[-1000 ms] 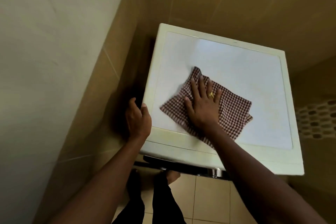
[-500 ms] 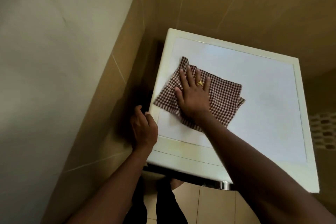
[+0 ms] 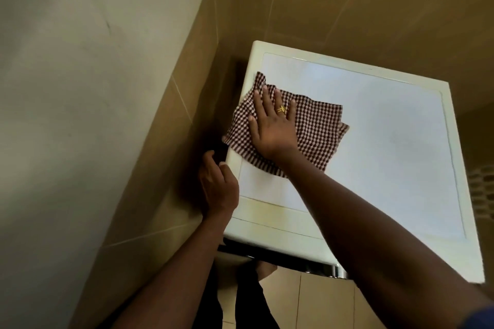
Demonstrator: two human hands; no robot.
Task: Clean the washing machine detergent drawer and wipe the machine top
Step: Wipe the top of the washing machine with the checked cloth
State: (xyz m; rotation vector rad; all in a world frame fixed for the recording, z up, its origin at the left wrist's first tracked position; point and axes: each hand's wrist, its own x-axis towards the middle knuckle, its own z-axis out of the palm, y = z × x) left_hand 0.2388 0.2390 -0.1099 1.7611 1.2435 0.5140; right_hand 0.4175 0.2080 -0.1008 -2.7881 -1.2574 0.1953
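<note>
Machine top (image 3: pixel 387 155), left edge: my right hand (image 3: pixel 272 125) flat on checked cloth (image 3: pixel 318 128), left hand (image 3: pixel 219 187) gripping its rim; overhanging cloth may drop wallside.

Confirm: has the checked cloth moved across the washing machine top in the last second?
Yes. The checked cloth, under the right hand, slid left across the washing machine top; it now overlaps the left rim.

– Can you see all of the left hand (image 3: pixel 217 187)?
– No. Its tips go over the side of the machine (image 3: pixel 387 155), into the dark.
– And the cloth (image 3: pixel 315 128)?
– The right hand (image 3: pixel 272 125) covers its middle. The right arm (image 3: pixel 374 222) hides the machine's near corner.
</note>
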